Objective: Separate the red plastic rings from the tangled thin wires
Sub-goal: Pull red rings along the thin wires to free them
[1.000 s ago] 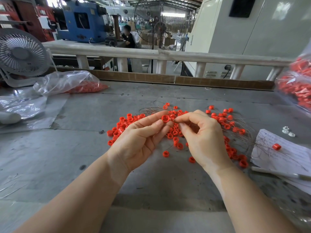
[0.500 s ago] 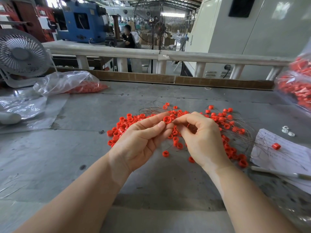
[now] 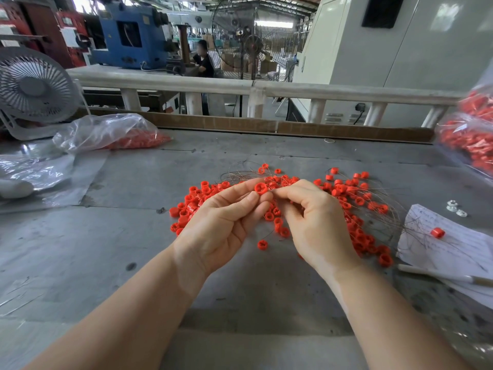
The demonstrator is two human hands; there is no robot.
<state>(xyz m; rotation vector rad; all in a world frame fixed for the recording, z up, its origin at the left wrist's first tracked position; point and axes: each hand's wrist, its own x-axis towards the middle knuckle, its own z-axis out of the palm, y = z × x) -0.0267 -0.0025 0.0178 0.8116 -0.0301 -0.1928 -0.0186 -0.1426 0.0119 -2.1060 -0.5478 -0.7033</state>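
Grey and scuffed, the worktable point(image 3: 112, 249) stretches before you in a factory hall, with a white railing point(image 3: 320, 90) along its far edge and a blue machine point(image 3: 128, 33) beyond. Your left hand point(image 3: 221, 222) pinches one red ring point(image 3: 260, 188) between thumb and forefinger, held just above the pile. Your right hand point(image 3: 314, 222) meets it fingertip to fingertip, fingers curled in a pinch beside that ring; whether they grasp a wire there is too fine to tell. Beneath and behind your hands, the red plastic rings point(image 3: 354, 198) lie scattered mid-table, spreading right, with the tangled thin wires point(image 3: 386, 217) threaded through them and trailing toward the right. A single ring point(image 3: 262, 245) sits apart on the near side, between your wrists. To the right, a sheet of paper point(image 3: 458, 249) carries another lone ring point(image 3: 437, 232), with a pen point(image 3: 437, 275) at its near edge. A clear bag of red parts point(image 3: 120, 134) lies far left beside a small white fan point(image 3: 32, 89); more bagged red parts point(image 3: 472, 140) sit at the right edge.
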